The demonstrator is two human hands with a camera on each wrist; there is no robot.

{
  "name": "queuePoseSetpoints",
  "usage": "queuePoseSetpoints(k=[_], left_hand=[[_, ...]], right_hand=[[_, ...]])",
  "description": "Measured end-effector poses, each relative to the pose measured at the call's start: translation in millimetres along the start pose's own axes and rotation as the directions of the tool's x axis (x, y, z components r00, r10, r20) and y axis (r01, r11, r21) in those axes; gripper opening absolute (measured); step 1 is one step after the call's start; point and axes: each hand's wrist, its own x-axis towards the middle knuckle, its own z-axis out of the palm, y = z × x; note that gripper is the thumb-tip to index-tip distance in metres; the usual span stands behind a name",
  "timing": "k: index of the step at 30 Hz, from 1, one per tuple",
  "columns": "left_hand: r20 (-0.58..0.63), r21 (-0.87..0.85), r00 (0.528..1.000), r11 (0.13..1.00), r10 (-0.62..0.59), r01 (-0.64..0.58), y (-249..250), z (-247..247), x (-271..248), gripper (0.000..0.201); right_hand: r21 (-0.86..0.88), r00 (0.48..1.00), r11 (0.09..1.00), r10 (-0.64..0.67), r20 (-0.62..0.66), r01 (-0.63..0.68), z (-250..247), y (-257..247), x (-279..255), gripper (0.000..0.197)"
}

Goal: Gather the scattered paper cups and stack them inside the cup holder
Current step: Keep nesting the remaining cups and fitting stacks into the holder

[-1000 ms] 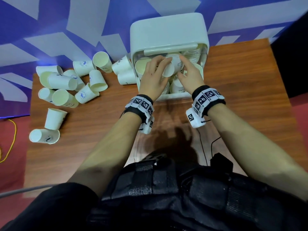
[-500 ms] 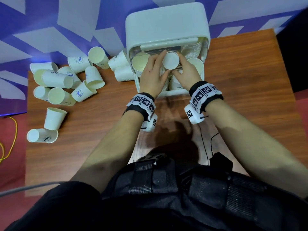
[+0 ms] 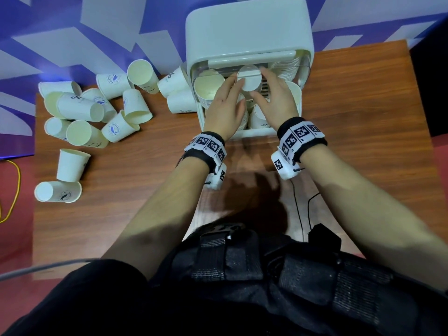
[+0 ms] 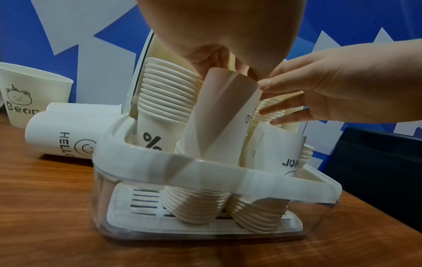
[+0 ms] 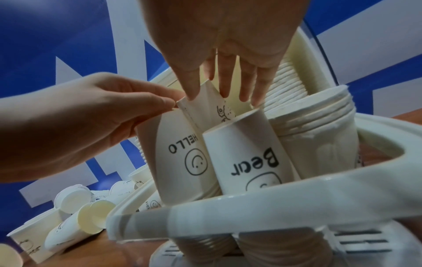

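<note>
Paper cup (image 3: 249, 78), upside down and tilted, is held between both hands over the open cup holder (image 3: 247, 23) at the back of the bench (image 3: 363, 117). Left hand (image 3: 224, 110) pinches the cup near its base with thumb and forefinger; right hand (image 3: 275, 100) touches its far side with straight, spread fingers (image 5: 244, 84). In the left wrist view the cup leans over an upside-down stack (image 4: 196, 206) standing in the holder.

Risk, as judged: the cup is not square to the stack below. Pressed down at this tilt, it could jam on the top cup's edge, crease, or push the neighbouring stacks (image 5: 246, 160) aside. The right hand only steadies and does not grip, so a slip of the left pinch would drop the cup loose among the stacks.

Position: cup sits directly between the two sets of fingers, touching both. Many loose cups (image 3: 94, 110) lie scattered on the bench to the left, well apart from either hand, so the task appears far from complete.
</note>
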Motion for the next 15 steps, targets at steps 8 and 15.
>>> queuePoseSetpoints(k=[8,15], left_hand=[[0.039,0.086,0.995,0.992,0.088,-0.091,0.2,0.8,1.1,0.05],[0.114,0.269,0.989,0.956,0.091,-0.119,3.6,5.5,4.9,0.048]], right_hand=[[-0.106,0.998,0.993,-0.055,0.01,0.056,5.8,0.6,-0.4,0.05],[-0.218,0.985,0.974,0.1,0.14,-0.068,11.1,-3.5,-7.3,0.052]])
